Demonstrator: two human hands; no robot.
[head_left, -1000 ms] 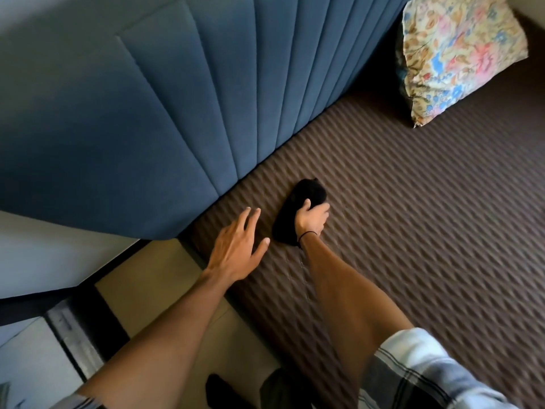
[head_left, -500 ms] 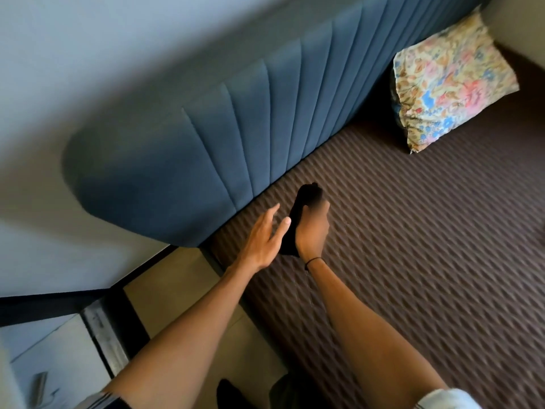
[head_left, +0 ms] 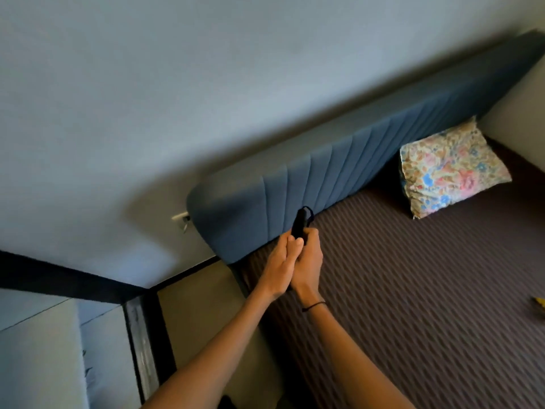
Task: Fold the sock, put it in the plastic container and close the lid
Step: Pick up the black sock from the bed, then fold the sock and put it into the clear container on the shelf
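Observation:
A black sock (head_left: 299, 222) sticks up out of my two hands, raised above the bed's near corner in front of the blue headboard. My right hand (head_left: 308, 265) is closed around its lower part. My left hand (head_left: 278, 268) presses against it from the left, fingers on the sock. The sock's lower end is hidden between my palms. No plastic container or lid is in view.
The bed has a brown patterned cover (head_left: 413, 290) and a blue padded headboard (head_left: 324, 175). A floral pillow (head_left: 451, 169) leans at the far right. A small yellow item (head_left: 539, 302) shows at the right edge. Tan floor (head_left: 200, 314) lies left of the bed.
The sock has been lifted off the bed cover. My left hand has closed in onto it beside the right. The camera has tilted up, showing more wall.

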